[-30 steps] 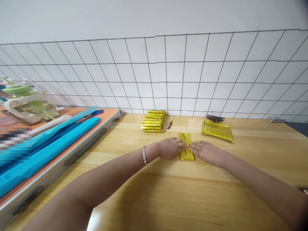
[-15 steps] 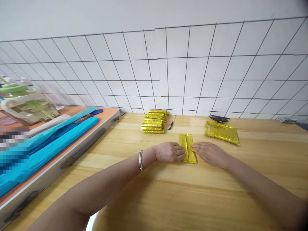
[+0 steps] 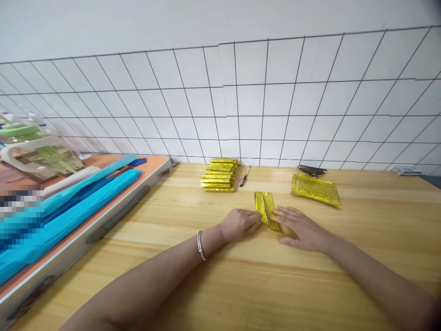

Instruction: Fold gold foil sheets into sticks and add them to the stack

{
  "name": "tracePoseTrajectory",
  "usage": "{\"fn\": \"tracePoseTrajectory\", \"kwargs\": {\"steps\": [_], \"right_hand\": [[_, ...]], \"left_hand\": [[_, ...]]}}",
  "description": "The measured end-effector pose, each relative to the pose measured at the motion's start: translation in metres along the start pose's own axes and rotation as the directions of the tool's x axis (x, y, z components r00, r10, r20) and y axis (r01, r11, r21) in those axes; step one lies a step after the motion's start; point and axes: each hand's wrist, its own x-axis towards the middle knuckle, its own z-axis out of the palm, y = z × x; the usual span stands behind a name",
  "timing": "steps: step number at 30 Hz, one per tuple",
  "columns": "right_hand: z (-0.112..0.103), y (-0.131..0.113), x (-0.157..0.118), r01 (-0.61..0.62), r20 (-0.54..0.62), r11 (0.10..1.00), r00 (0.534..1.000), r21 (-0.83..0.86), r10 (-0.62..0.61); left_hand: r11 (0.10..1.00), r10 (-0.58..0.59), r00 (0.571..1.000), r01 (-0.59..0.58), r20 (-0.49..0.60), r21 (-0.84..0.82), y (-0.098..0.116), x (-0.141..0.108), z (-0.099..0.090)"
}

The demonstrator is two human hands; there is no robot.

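A gold foil piece (image 3: 260, 202) with a lengthwise seam or fold down its middle lies on the wooden table between my hands. My left hand (image 3: 243, 224) has its fingers bent together at the lower left edge of the foil, pinching it. My right hand (image 3: 299, 227) rests at the foil's right edge, fingers stretched and thumb apart, with the fingertips touching it. Behind, to the left, is a pile of narrow folded gold strips (image 3: 219, 176). Flat gold foil sheets (image 3: 316, 189) lie stacked to the right.
A pen (image 3: 245, 176) lies beside the strip pile. A black clip (image 3: 312, 170) sits behind the flat sheets, near the tiled wall. On the left, an orange-topped board (image 3: 156, 164) holds blue rolled material (image 3: 113, 193) and a clear container with a green lid (image 3: 20, 130).
My right thumb has spread away from the fingers. My left hand has shifted slightly down and left, and the lower part of the foil looks narrower and more slanted.
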Motion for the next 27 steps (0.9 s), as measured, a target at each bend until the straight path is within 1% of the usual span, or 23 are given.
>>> {"fn": "tracePoseTrajectory", "kwargs": {"steps": [2, 5, 7, 9, 13, 16, 19, 22, 27], "right_hand": [[0.003, -0.005, -0.001, -0.016, -0.041, 1.0, 0.999, -0.027, 0.014], [0.009, -0.011, -0.001, -0.037, -0.15, 0.997, 0.988, -0.063, 0.027], [0.013, -0.014, -0.001, -0.04, -0.219, 0.995, 0.976, -0.091, 0.02], [0.016, -0.016, -0.001, -0.023, -0.259, 0.992, 0.966, -0.125, -0.01], [0.018, -0.018, -0.001, 0.029, -0.281, 0.986, 0.957, -0.165, -0.075], [0.018, -0.02, -0.001, 0.029, -0.289, 0.991, 0.955, -0.129, -0.065], [0.017, -0.022, -0.001, 0.009, -0.285, 0.998, 0.958, -0.069, -0.028], [0.017, -0.023, -0.002, -0.008, -0.28, 0.999, 0.96, -0.034, -0.001], [0.017, -0.023, -0.002, -0.024, -0.291, 1.0, 0.956, 0.007, 0.025]], "left_hand": [[0.998, -0.057, 0.998, 0.057, 0.005, -0.025, 0.0, 0.0, 0.0], [0.993, -0.103, 0.995, 0.103, 0.005, -0.064, 0.001, -0.001, 0.001], [0.993, -0.086, 0.996, 0.087, 0.014, -0.077, 0.002, -0.001, 0.0], [0.996, -0.043, 0.999, 0.045, 0.028, -0.081, 0.004, -0.002, -0.002], [0.995, 0.038, 0.999, -0.035, 0.03, -0.09, 0.01, -0.003, -0.006], [0.994, 0.046, 0.999, -0.045, 0.008, -0.102, 0.013, -0.006, -0.007], [0.994, 0.019, 1.0, -0.018, 0.005, -0.109, 0.013, -0.009, -0.006], [0.994, -0.012, 0.999, 0.015, 0.032, -0.105, 0.014, -0.012, -0.004], [0.992, -0.092, 0.995, 0.094, 0.028, -0.085, 0.026, -0.013, -0.004]]}}
